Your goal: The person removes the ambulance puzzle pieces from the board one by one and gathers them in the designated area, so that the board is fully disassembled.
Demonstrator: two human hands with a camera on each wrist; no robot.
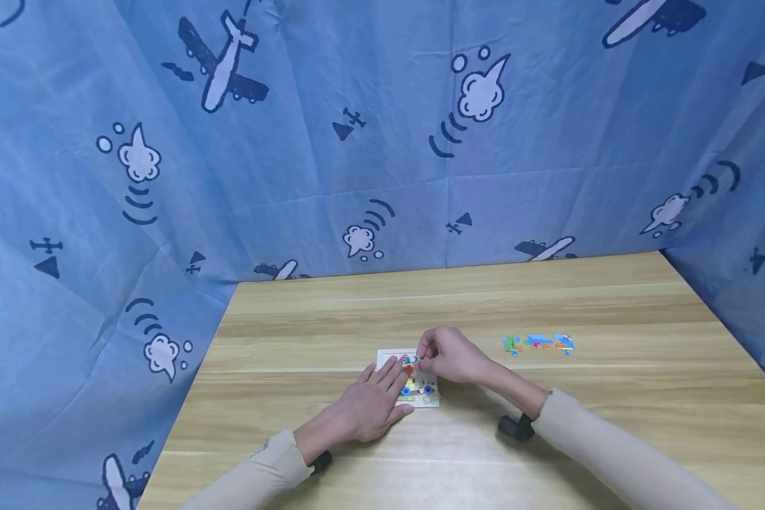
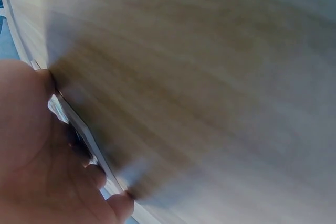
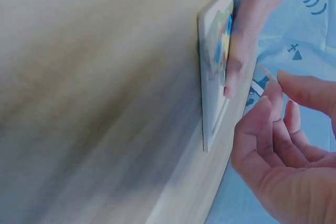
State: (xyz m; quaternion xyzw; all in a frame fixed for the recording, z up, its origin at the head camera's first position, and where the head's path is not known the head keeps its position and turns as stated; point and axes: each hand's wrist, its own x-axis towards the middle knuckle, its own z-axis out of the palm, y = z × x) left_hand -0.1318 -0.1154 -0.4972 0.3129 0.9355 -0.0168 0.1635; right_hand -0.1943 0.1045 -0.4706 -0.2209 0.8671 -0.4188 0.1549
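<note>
A white puzzle board point(image 1: 389, 351) with a picture partly laid in it lies flat on the table. Across its left part my left hand point(image 1: 372, 405) rests with fairly straight fingers, covering some of the picture. In the left wrist view, fingertips point(image 2: 122, 206) of that hand lie along the board's edge point(image 2: 94, 145). My right hand point(image 1: 454, 356) is at the board's upper right. Its thumb and index finger pinch a thin puzzle piece point(image 3: 269, 73), seen edge-on in the right wrist view, raised off the board. The picture on the piece is hidden there.
Three loose puzzle pieces lie in a row to the right: a green one point(image 1: 511, 344), a blue and pink one point(image 1: 538, 342) and a blue and orange one point(image 1: 564, 344). Behind the wooden table point(image 1: 280, 319) hangs a blue curtain point(image 1: 395, 170) with airplane prints.
</note>
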